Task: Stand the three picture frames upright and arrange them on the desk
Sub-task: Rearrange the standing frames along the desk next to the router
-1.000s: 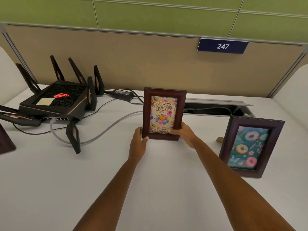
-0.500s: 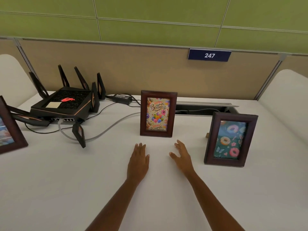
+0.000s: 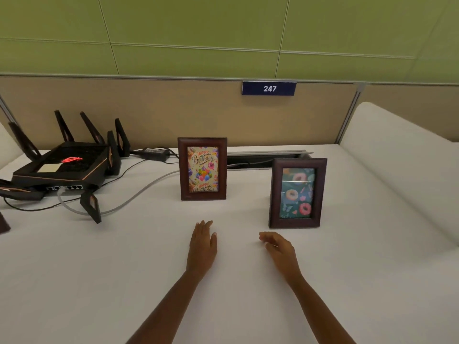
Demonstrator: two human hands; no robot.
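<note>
Left hand flat, fingers straight, nothing gripped; right hand loosely curled, nothing held. Birthday frame stood upright mid-desk, doughnut frame upright just beyond right hand. Third frame cropped at left edge. Bare desk seen between hands and frames.

Centre frame: dark reddish-brown wood border; cream card inside with multicoloured balloons, reddish and dark lettering. Right frame: same dark brown border; teal print scattered with pink and orange doughnuts. Frame corner at the left edge: dark brown. Desk: plain white. Router, middle left: black with copper-toned edging, a glowing red emblem and a pale yellow label. Cable: light grey. Partition: tan. Wall panels along the top: olive green. Number plate: navy, white digits.
</note>
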